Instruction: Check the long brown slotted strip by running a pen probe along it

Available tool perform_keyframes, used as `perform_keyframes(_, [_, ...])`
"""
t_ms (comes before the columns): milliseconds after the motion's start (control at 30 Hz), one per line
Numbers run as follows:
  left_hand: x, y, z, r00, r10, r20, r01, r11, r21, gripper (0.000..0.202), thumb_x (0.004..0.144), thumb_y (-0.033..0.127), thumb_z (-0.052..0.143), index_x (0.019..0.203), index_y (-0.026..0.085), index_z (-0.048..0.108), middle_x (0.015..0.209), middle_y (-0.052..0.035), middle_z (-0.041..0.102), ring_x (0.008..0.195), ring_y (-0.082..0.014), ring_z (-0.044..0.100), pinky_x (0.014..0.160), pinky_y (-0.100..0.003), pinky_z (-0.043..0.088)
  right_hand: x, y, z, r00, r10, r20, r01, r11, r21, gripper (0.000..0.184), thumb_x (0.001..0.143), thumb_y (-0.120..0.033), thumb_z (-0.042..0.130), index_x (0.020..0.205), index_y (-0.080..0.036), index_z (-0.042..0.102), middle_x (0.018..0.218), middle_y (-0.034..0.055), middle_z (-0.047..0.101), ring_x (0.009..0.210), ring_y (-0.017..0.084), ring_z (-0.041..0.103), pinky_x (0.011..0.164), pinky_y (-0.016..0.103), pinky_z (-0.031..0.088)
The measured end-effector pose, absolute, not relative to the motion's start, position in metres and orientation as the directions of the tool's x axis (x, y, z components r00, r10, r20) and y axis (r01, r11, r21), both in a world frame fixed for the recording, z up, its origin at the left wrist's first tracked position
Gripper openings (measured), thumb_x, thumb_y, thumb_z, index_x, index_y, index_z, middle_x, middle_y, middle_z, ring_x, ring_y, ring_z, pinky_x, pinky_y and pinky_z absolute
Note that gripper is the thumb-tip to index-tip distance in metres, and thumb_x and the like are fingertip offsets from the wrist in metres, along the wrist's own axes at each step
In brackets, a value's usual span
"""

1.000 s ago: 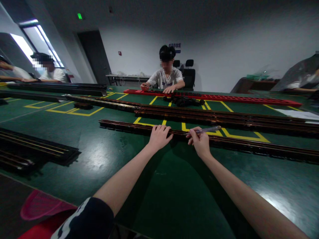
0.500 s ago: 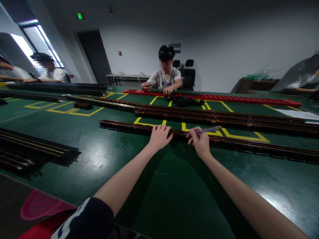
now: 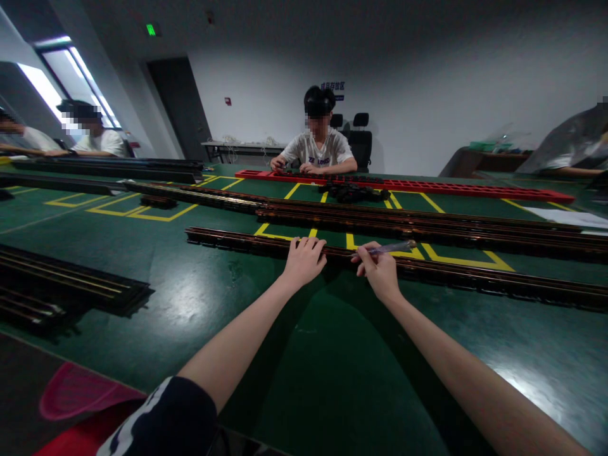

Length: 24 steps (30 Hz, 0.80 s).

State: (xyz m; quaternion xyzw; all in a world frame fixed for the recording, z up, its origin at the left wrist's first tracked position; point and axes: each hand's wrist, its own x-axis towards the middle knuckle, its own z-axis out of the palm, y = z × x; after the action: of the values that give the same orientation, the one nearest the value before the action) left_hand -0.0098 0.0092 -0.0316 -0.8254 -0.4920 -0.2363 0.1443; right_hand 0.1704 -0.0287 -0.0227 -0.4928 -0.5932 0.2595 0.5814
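Note:
A long, thin dark rail strip (image 3: 237,242) with coppery lines lies across the green table in front of me. My left hand (image 3: 305,259) is curled over it, fingers across the top and thumb on the near side. To the right, my right hand (image 3: 379,269) pinches a slim pen-like tool (image 3: 392,247) with a clear, purplish shaft. Its thin tip points left and down at the strip, close to the surface; whether it touches cannot be made out. The part of the strip under both hands is hidden.
Behind the strip lies a bundle of similar strips (image 3: 427,225). Beyond are a black heap of parts (image 3: 354,191) and a long red slotted tray (image 3: 475,188), where a co-worker (image 3: 323,149) sits. More dark strips (image 3: 71,278) lie at left, above a pink basket (image 3: 80,392).
The strip and my right hand with the tool have shifted slightly left. My left hand stays nearly in place. The co-worker opposite has drawn a hand back from the black heap.

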Motion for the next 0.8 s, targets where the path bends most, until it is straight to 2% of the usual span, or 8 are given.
perform_keyframes(800, [-0.0108, 0.0067, -0.0278, 0.386, 0.775, 0.501, 0.890, -0.455, 0.018, 0.042, 0.085, 0.008, 0.039, 0.120, 0.021, 0.058, 0.120, -0.0074, 0.063, 0.113, -0.0233, 0.054, 0.106, -0.047, 0.034, 0.1695, -0.0290, -0.0213, 0.098, 0.890, 0.445, 0.361, 0.385, -0.849, 0.045, 0.081, -0.062, 0.051, 0.078, -0.018, 0.056, 0.074, 0.0073, 0.071, 0.042, 0.012, 0.056, 0.043, 0.025, 0.046])
